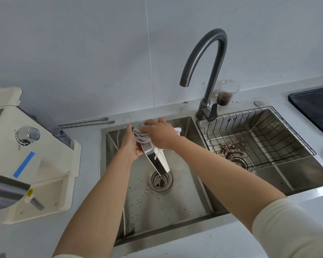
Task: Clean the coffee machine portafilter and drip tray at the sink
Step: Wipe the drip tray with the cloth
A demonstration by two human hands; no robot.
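Observation:
Over the left sink basin [185, 198] my left hand [131, 144] grips the drip tray [156, 161], a cream tray with a steel cover, tilted so its lower end points at the drain [160, 180]. My right hand [159, 135] holds a pale cloth [143, 136] bunched against the tray's upper end. Coffee grounds speckle the basin floor. The portafilter cannot be picked out.
A cream coffee machine [26, 155] stands on the counter at the left. The dark gooseneck faucet [209, 71] rises between the basins, no water running. A wire basket [259, 138] sits in the right basin over grounds. A plastic cup [227, 94] with dark liquid stands behind the faucet.

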